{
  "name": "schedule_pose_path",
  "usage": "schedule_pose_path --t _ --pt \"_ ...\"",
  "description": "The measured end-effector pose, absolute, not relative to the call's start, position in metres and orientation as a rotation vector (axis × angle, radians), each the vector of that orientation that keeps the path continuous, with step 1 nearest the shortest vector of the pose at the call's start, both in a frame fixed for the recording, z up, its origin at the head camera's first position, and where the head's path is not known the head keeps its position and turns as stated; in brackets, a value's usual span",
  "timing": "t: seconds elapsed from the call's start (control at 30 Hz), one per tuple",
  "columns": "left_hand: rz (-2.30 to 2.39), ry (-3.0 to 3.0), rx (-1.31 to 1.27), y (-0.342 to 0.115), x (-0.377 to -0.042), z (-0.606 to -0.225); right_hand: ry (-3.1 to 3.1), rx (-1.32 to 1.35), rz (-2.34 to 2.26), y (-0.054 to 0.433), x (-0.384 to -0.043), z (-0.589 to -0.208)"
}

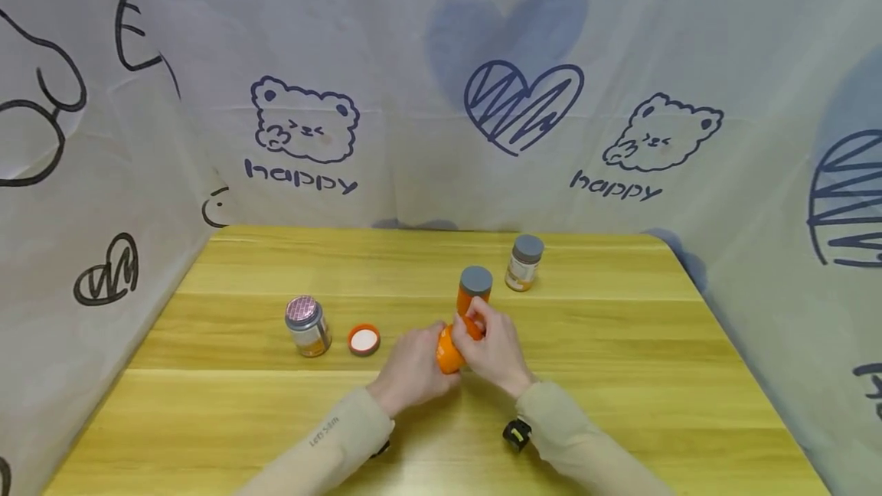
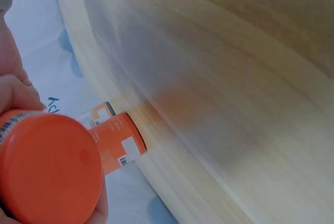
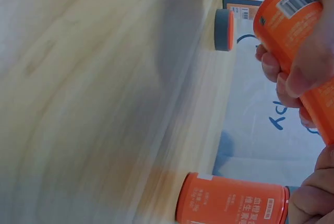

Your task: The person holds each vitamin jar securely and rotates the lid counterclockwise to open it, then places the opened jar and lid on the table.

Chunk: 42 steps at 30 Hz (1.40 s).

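My left hand [image 1: 416, 370] wraps round an orange bottle [image 1: 449, 350], which is tilted above the table. At the bottle's upper end, the fingers and thumb of my right hand [image 1: 498, 350] grip it and hide whether a lid sits there. The left wrist view shows the round orange base [image 2: 52, 169] of this bottle. In the right wrist view the left thumb and fingers curl round its barcoded side [image 3: 295, 10]. Just behind the hands stands a second orange bottle [image 1: 475, 282] with a grey lid, upright.
Left on the wooden table [image 1: 606, 373] stands a jar [image 1: 308, 327] with pinkish foil across its mouth. Beside it a grey-and-orange cap [image 1: 364, 340] lies with its white inside up. Farther back is a white-and-orange jar [image 1: 524, 262] with a grey lid. Printed cloth [image 1: 413, 98] surrounds the table.
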<state>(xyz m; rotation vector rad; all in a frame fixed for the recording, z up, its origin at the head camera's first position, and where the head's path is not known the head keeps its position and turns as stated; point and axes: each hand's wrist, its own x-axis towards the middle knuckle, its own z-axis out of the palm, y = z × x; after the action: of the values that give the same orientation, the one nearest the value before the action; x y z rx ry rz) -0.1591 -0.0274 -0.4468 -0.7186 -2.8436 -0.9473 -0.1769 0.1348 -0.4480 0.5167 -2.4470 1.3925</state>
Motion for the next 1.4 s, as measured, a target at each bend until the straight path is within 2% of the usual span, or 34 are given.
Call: schedule_pose_path --t 0.3,0.5,0.97,1.4 --pt "-1.186 -2.887 -0.923 -0.035 -0.163 -0.449 -2.556 0.642 1.283 0.146 -0.176 -0.449" --pt "-1.345 -2.947 -0.964 -0.045 -0.163 -0.453 -2.708 0.640 1.171 0.147 -0.173 -0.443" --pt "-0.945 -2.938 -0.920 -0.051 -0.157 -0.454 -2.913 0.469 1.365 0.146 -0.173 -0.435" --pt "-0.918 -2.995 -0.826 -0.048 -0.156 -0.459 -2.970 0.390 1.411 0.140 -0.171 -0.442"
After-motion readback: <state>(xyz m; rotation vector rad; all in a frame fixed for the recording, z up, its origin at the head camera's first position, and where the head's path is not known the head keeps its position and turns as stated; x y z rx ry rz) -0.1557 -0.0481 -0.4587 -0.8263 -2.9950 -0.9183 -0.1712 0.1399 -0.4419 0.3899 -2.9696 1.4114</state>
